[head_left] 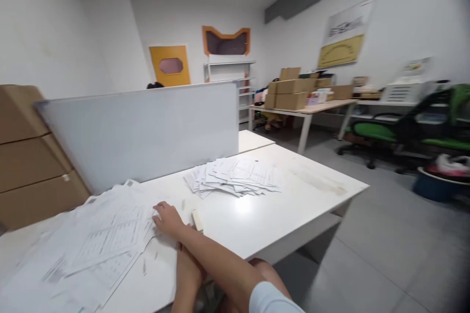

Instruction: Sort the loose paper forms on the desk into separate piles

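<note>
My forearms cross above the near edge of the white table. My right hand (168, 218) reaches left over the other arm, its fingers apart at the right edge of a spread of printed sheets (110, 230). No sheet is plainly gripped in it. My left hand (189, 249) lies below the right forearm, which hides most of its fingers. A small cream-coloured oblong object (197, 221) sticks up from it, seemingly held; its kind is unclear. Farther off, a loose, uneven pile of printed sheets (235, 176) rests on the table.
A pale divider panel (147, 132) stands along the table's far side. Stacked cardboard boxes (36, 166) rise at the left. To the right are another table with boxes (292, 93), a green office chair (374, 130) and a blue bin (436, 186) on the floor.
</note>
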{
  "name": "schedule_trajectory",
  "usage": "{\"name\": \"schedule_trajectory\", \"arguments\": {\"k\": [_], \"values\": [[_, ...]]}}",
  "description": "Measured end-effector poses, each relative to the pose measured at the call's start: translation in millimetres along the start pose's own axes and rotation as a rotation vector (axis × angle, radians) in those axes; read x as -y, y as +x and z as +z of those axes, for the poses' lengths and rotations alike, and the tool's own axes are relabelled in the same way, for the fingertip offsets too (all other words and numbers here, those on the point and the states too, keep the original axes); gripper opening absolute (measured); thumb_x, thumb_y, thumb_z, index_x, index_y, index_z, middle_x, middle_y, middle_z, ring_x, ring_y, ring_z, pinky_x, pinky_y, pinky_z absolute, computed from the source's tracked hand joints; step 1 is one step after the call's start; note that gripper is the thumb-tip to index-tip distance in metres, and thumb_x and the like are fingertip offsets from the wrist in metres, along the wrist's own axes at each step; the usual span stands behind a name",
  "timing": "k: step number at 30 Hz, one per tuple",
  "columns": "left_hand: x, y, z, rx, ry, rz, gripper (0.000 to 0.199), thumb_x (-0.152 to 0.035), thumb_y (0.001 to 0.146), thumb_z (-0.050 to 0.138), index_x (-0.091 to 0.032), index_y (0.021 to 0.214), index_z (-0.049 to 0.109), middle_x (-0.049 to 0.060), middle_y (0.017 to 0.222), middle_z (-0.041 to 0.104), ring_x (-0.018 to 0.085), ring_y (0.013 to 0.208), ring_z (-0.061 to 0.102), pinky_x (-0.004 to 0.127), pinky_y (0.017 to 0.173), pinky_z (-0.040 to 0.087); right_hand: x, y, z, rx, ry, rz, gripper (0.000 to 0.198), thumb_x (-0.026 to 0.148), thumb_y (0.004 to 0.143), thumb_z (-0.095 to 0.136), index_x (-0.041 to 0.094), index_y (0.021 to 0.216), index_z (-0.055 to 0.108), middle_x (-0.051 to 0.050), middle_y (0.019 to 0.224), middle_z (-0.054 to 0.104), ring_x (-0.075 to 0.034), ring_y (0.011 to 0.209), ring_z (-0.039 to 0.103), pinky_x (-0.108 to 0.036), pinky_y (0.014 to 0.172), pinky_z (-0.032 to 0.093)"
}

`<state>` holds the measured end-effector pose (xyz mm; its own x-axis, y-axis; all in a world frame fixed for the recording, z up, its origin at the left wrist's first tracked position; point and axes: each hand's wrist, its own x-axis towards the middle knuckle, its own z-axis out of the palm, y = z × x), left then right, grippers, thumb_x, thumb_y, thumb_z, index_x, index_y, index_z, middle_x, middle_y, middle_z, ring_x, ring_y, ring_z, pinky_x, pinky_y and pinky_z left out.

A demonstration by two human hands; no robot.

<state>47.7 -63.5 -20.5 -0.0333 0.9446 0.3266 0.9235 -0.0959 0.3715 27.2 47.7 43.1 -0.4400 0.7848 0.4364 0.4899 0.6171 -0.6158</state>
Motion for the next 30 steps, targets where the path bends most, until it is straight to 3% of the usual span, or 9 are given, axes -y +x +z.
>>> {"name": "schedule_trajectory", "arguments": {"k": [2,4,8,12,17,20,23,25,30], "values": [[1,7,0,0.024,0.151,0.036,0.059,-0.036,0.086,0.041,-0.006,0.137,0.045,0.017,0.143,0.045,0.032,0.139,0.031,0.048,0.115,0.023,-17,13,-34,-0.016,-0.043,-0.063,0.037,0.03,0.086,0.055,0.03,0.124,0.055,0.002,0.127,0.059,-0.016,0.115,0.054,-0.028,0.098,0.037],[1,8,1,0.035,0.253,0.021,0.064,-0.04,0.089,0.035,0.0,0.138,0.042,0.02,0.146,0.04,0.033,0.139,0.031,0.049,0.115,0.022,-41,20,-79,-0.044,-0.118,-0.002,0.039,0.036,0.089,0.052,0.029,0.128,0.052,0.0,0.13,0.058,-0.015,0.119,0.051,-0.027,0.101,0.035],[-5,5,-1,0.076,0.307,-0.02,0.067,-0.042,0.09,0.032,0.0,0.142,0.035,0.018,0.151,0.031,0.03,0.141,0.026,0.048,0.116,0.019,-111,14,-170,-0.115,-0.239,0.343,0.048,0.041,0.097,0.03,0.019,0.136,0.046,-0.009,0.133,0.056,-0.019,0.122,0.049,-0.031,0.101,0.034],[-9,4,-4,0.102,0.311,-0.026,0.067,-0.041,0.091,0.031,-0.001,0.143,0.033,0.016,0.152,0.028,0.029,0.142,0.024,0.047,0.116,0.017,-185,-31,-223,-0.13,-0.383,0.61,0.065,0.045,0.091,0.043,0.003,0.14,0.038,-0.024,0.141,0.044,-0.032,0.134,0.036,-0.046,0.11,0.018],[-5,3,-1,0.082,0.3,-0.032,0.064,-0.04,0.09,0.032,-0.003,0.143,0.034,0.015,0.152,0.03,0.029,0.142,0.025,0.047,0.115,0.02,-228,-89,-224,-0.218,-0.51,0.766,0.066,0.044,0.094,0.032,-0.001,0.141,0.035,-0.024,0.15,0.03,-0.032,0.139,0.024,-0.049,0.11,0.012],[-7,4,-3,0.012,0.289,-0.009,0.061,-0.035,0.09,0.035,-0.003,0.141,0.039,0.017,0.148,0.038,0.03,0.138,0.032,0.046,0.113,0.025,-229,-99,-215,-0.284,-0.592,0.743,0.057,0.04,0.095,0.026,0.002,0.132,0.048,-0.022,0.142,0.043,-0.03,0.132,0.036,-0.045,0.111,0.009],[-13,14,-8,-0.091,0.264,-0.028,0.057,-0.033,0.092,0.032,-0.001,0.139,0.041,0.022,0.126,0.059,0.031,0.119,0.054,0.046,0.1,0.039,-224,-100,-211,-0.321,-0.664,0.693,0.051,0.039,0.096,0.026,0.007,0.118,0.058,-0.02,0.125,0.058,-0.029,0.118,0.048,-0.042,0.111,0.007],[-15,24,-6,-0.135,0.26,-0.041,0.056,-0.032,0.094,0.029,-0.002,0.14,0.039,0.022,0.115,0.064,0.031,0.108,0.059,0.045,0.091,0.044,-223,-100,-211,-0.35,-0.693,0.676,0.05,0.04,0.096,0.026,0.008,0.114,0.06,-0.02,0.117,0.061,-0.03,0.113,0.049,-0.043,0.109,0.009],[-4,42,10,-0.074,0.243,0.025,0.061,-0.028,0.091,0.036,-0.005,0.146,0.027,0.021,0.141,0.046,0.031,0.134,0.038,0.046,0.107,0.033,-227,-97,-212,-0.359,-0.686,0.632,0.047,0.041,0.094,0.03,0.01,0.107,0.062,-0.02,0.115,0.06,-0.03,0.112,0.049,-0.039,0.101,0.024]]}}
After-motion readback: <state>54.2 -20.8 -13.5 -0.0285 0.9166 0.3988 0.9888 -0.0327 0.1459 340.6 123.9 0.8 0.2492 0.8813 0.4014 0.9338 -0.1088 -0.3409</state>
